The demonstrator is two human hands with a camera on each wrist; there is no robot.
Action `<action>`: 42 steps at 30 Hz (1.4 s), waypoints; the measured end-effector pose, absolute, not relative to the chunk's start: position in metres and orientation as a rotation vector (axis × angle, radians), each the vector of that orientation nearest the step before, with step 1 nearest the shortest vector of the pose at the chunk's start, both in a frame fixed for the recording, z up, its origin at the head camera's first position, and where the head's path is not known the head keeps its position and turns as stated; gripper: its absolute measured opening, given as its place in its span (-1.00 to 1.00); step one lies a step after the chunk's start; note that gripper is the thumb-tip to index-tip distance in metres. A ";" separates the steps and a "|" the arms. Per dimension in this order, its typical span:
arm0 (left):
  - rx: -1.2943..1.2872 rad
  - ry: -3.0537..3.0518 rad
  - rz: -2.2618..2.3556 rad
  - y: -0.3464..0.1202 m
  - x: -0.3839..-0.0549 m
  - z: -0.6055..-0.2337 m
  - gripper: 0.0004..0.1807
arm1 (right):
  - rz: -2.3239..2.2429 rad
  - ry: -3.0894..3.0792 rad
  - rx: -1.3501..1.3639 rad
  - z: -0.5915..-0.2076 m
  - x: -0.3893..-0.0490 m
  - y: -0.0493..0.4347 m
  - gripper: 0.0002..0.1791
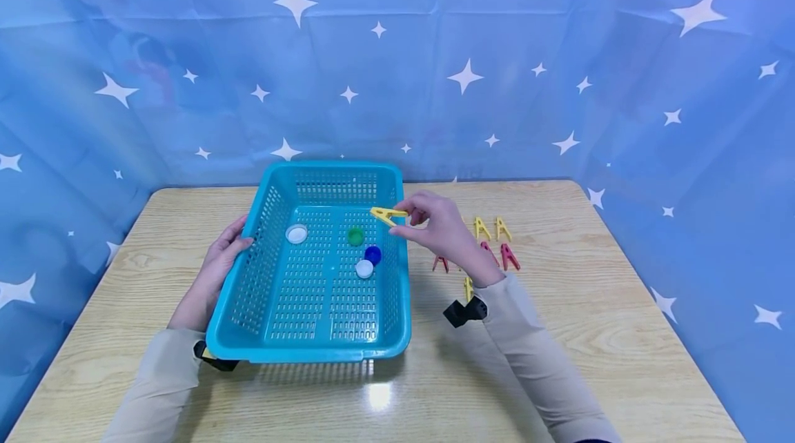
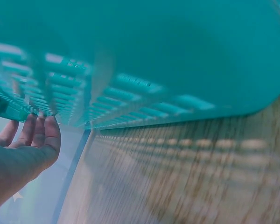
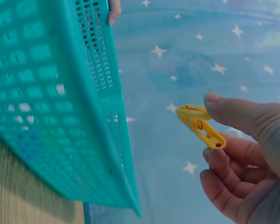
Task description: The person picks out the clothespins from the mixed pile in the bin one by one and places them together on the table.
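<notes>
A blue plastic basket (image 1: pixel 307 353) with slotted walls takes up the middle of the head view. My left hand (image 1: pixel 220 257) grips its left rim, the thumb over the edge and the fingers (image 2: pixel 37 133) against the outer wall. Between thumb and fingers, my right hand (image 1: pixel 437 225) pinches a yellow clothespin (image 3: pixel 200 126) at its handle end, above the basket's right rim. Inside the basket lie several small bottle caps: a green cap (image 1: pixel 355 237), a dark blue cap (image 1: pixel 373 254), a white cap (image 1: pixel 364 268) touching the blue one, and another white cap (image 1: pixel 297 234) to the left.
Right of the basket, several clothespins lie on the wooden table (image 1: pixel 590 332), among them a yellow clothespin (image 1: pixel 502 228) and a red clothespin (image 1: pixel 509 257). The right hand and forearm partly cover others. A blue curtain (image 1: pixel 397 70) with white stars hangs behind the table.
</notes>
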State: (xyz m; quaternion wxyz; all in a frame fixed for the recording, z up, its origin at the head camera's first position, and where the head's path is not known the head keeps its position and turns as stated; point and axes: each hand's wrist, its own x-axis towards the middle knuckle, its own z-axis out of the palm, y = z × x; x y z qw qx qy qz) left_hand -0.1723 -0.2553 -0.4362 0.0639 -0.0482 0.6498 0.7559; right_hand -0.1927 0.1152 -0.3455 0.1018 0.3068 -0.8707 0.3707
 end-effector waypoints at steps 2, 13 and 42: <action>-0.144 1.962 2.287 -0.255 -0.172 -0.436 -0.34 | 1.093 -2.574 0.869 -0.345 -0.192 0.122 -0.66; -0.150 1.916 2.299 -0.256 -0.173 -0.436 -0.34 | 1.073 -2.587 0.684 -0.355 -0.187 0.168 -0.68; -0.169 1.945 2.282 -0.255 -0.174 -0.436 -0.32 | 0.941 -2.542 0.172 -0.415 -0.147 0.251 -0.76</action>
